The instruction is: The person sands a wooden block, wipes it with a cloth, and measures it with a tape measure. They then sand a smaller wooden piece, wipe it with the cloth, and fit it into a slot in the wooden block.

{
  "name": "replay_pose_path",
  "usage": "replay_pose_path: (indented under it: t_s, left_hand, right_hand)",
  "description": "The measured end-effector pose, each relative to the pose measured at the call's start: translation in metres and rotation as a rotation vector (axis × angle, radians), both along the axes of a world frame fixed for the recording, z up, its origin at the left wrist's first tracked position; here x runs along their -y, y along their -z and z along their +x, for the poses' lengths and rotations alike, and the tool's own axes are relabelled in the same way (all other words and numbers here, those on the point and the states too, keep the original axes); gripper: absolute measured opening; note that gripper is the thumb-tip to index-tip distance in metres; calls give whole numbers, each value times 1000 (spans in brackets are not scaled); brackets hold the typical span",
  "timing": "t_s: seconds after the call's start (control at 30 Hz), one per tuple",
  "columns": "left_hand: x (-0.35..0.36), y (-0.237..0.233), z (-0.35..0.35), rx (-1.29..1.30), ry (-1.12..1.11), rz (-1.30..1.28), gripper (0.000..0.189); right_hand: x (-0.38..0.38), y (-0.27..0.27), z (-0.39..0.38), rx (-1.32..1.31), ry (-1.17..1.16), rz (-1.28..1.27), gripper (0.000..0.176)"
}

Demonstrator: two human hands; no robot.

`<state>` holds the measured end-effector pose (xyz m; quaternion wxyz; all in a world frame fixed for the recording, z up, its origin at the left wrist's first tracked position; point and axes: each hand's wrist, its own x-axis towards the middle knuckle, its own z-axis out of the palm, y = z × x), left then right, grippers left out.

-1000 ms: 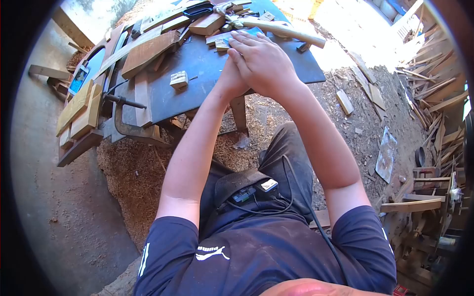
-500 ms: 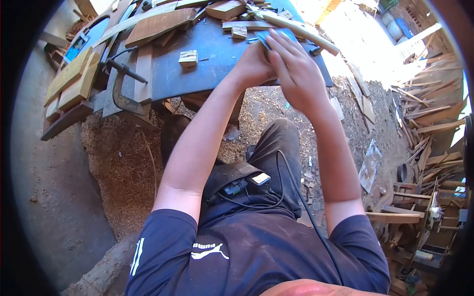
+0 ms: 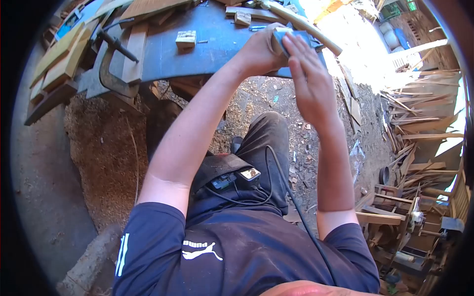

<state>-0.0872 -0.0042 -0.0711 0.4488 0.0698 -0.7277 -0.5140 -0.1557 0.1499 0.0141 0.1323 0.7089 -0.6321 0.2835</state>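
Note:
Over the near right edge of the blue-topped table (image 3: 168,66), my left hand (image 3: 261,53) is closed around a small pale piece, apparently wood (image 3: 283,29), mostly hidden by my fingers. My right hand (image 3: 314,81) has its fingers stretched and close together. Beneath them a blue sheet (image 3: 281,41), which looks like sandpaper, is held against the piece, its far part showing past my fingers. Left of my hands, a wooden block (image 3: 186,39) stands on the table beside a small screw-like piece (image 3: 203,42). Another small block (image 3: 242,18) lies farther back.
A clamp (image 3: 116,47) grips the table's left side near stacked boards (image 3: 57,56). Long wood strips (image 3: 306,27) lie at the back right. Wood scraps (image 3: 424,121) pile up at right. Shavings cover the ground (image 3: 103,153). A cable (image 3: 291,197) runs down my front.
My right hand has shifted right and toward me with the blue sheet; my left hand has moved slightly right. The whole view has also shifted, so the table sits higher and farther left.

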Motion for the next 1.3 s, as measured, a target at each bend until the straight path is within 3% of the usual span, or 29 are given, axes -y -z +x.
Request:
replay_pose_path:
  t_s: [0.03,0.1,0.13,0.23,0.27,0.4,0.53,0.63,0.67,0.77,0.8,0.97,1.1,1.17,1.3]
  left_hand:
    - [-8,-13,13,102,24,50,64]
    - [-1,-6,1,135,-51,-125,58]
    - [-2,-12,4,166,-111,-170,51]
    - [-1,-11,3,136,-104,-274,49]
    - [-3,-12,4,122,-24,-139,52]
    - [-10,-9,5,28,-44,-4,63]
    - [-6,-17,6,142,-32,-52,60]
    - [-2,-13,5,122,104,-8,58]
    - [-4,-10,5,125,140,48,57]
    - [-6,-8,7,18,-26,-107,62]
    - [-9,-7,6,10,-28,0,65]
    - [-2,-18,8,89,34,-95,51]
    - [-10,-7,5,-38,62,27,48]
    - [-7,-5,3,-12,96,86,57]
    - [-3,-1,1,5,8,59,53]
  right_hand:
    - [13,0,-1,9,-41,-15,38]
    - [51,1,-8,34,-91,-61,38]
    - [67,0,-15,52,-63,34,38]
    - [67,1,-12,27,-98,-43,38]
    - [50,-2,-6,41,-66,-42,38]
    - [-8,-2,2,49,-39,40,39]
    - [55,-8,-12,26,-112,38,40]
    - [65,-4,-12,48,-69,32,39]
    - [49,-4,-8,124,-96,-3,38]
    - [-5,-6,4,98,-42,46,38]
    - [-1,-7,3,110,-61,48,39]
    - [50,-13,-8,185,-78,92,43]
    - [24,-6,-6,93,-47,38,42]
    - [-20,-7,4,109,1,81,42]
    - [20,-6,-9,78,-46,15,40]
